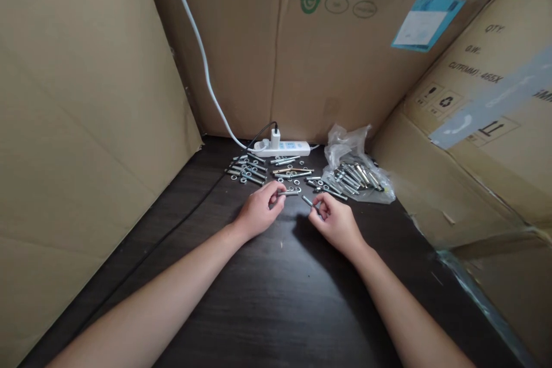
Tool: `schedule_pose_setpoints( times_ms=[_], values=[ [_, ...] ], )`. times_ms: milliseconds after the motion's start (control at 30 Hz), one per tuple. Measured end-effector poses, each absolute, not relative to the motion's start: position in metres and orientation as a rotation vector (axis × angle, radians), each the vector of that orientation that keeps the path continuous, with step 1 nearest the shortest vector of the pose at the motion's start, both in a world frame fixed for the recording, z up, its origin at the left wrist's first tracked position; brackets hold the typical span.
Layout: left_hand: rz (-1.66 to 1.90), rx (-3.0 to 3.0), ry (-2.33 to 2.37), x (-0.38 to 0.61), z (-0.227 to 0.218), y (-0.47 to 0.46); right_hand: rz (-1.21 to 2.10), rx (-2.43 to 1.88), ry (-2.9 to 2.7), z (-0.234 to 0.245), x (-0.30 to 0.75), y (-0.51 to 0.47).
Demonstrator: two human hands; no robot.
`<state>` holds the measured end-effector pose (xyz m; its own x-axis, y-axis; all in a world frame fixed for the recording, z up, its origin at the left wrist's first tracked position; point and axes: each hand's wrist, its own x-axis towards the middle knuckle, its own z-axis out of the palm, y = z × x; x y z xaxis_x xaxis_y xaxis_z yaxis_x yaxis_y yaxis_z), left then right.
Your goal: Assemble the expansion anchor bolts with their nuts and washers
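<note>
My left hand [260, 210] pinches a slim silvery bolt [290, 192] between thumb and fingers, its free end pointing right. Opposite it, my right hand [337, 222] grips a second silvery metal rod [306, 200], which slants up and left toward the first. A small gap separates the two pieces. Just beyond my hands lie loose bolts [254, 172] in a cluster on the left, with more bolts [293, 173] and several washers [296, 182] in the middle. The fingers hide the inner ends of both held pieces.
A clear plastic bag [345, 146] of bolts lies at the back right. Behind the hardware sits a white power strip [297, 149] with a plugged-in charger [275, 138]. A black cable [185, 218] crosses the dark tabletop [276, 299]. Cardboard boxes [241, 46] wall in three sides.
</note>
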<state>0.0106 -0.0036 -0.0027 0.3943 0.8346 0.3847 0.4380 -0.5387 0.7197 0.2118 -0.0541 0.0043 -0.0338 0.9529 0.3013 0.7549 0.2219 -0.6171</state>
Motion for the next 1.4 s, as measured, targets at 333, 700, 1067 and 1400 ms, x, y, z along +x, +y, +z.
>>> schedule_pose_setpoints(
  times_ms=[333, 700, 1067, 1400],
  values=[
    [0.984, 2.146, 1.065, 0.01, -0.001, -0.008, 0.746, -1.43, -1.498, 0.006, 0.21, -0.055],
    [0.971, 2.158, 1.048, 0.011, 0.0, -0.013, 1.523, -1.038, -0.86, 0.013, 0.204, -0.057],
    [0.987, 2.16, 1.039, 0.011, 0.0, -0.014, 1.584, -1.032, -0.77, 0.018, 0.2, -0.059],
    [0.974, 2.157, 1.042, 0.012, 0.004, -0.015, 1.491, -1.115, -0.888, 0.013, 0.2, -0.058]
  ],
)
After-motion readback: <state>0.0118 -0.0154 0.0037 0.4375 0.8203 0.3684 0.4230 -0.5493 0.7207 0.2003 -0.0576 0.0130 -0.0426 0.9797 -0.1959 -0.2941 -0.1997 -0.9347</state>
